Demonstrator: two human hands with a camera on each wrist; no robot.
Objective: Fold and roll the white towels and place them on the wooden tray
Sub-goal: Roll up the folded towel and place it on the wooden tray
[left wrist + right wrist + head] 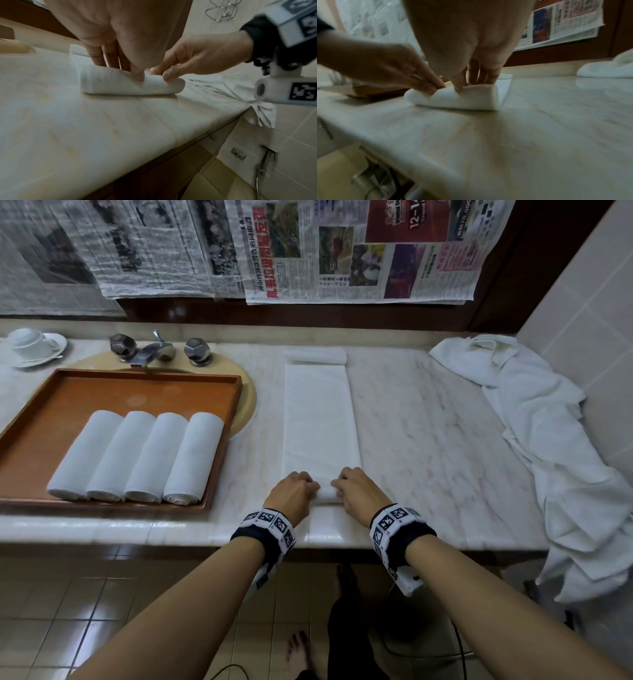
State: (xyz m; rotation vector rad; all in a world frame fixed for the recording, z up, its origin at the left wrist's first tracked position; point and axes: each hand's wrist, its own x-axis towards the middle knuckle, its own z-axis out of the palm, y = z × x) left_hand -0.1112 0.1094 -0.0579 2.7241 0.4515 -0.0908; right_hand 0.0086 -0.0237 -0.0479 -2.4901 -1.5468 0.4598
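A long folded white towel [320,419] lies lengthwise on the marble counter, and its near end is curled into a small roll [111,85]. My left hand [298,489] grips the roll's left part, fingers over the top and thumb on the near side [139,75]. My right hand [352,489] pinches its right part the same way [462,85]. The wooden tray [137,385] sits to the left and holds several rolled white towels [137,457] side by side.
A heap of loose white towels [548,440] covers the counter's right end and hangs over the edge. A small folded towel [315,356] lies beyond the strip. The tray rests over a sink with a tap [154,350]; a cup and saucer [32,344] stand far left.
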